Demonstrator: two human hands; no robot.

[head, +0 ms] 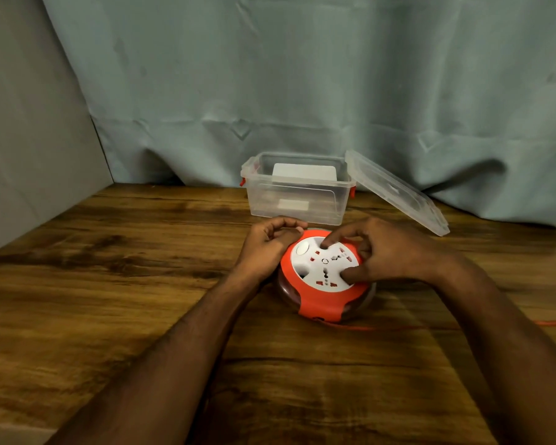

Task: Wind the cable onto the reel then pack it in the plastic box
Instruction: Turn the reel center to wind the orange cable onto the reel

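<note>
A round orange and white cable reel (321, 303) with sockets on its top lies flat on the wooden table (109, 284). My left hand (267, 248) grips its left rim with curled fingers. My right hand (382, 252) sits on the white top disc, thumb and fingertips pressed into its finger recesses. A thin orange cable (398, 326) runs from the reel's front out to the right edge of the view. Behind the reel stands the clear plastic box (297, 207), open.
The box's clear lid (398, 194) leans against the box's right side. The box has red latches, and a white card stands in or behind it. A grey-blue curtain (302, 75) hangs behind the table, and a grey panel stands at the left.
</note>
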